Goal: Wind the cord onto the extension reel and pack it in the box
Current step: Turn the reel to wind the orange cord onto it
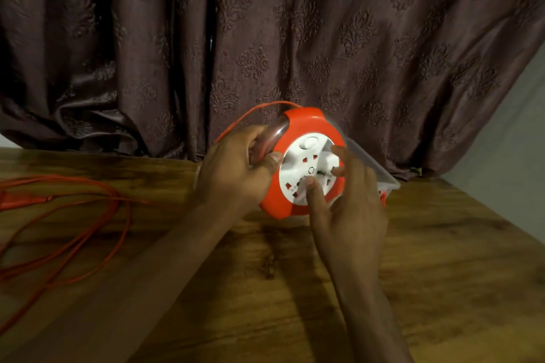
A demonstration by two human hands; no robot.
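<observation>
Two hands on reel (298,162), left fingers (259,138) gripping rim, right fingers (317,194) touching face

One head-worn view — looking forward and down, close over the table (442,259).

A heavy dark brown curtain (295,38) of glossy fabric, embossed with a repeating floral damask pattern, hangs in deep vertical folds across nearly the whole upper part of the view. Its hem reaches down behind the far edge of a wooden desk (265,289) with a warm brown, strongly figured grain and dark knots. At the left the cloth bunches into crumpled folds just above the desk's far left corner. At the right, beyond the curtain's slanting edge, a plain pale grey wall (513,138) shows. The light is dim and warm.
</observation>
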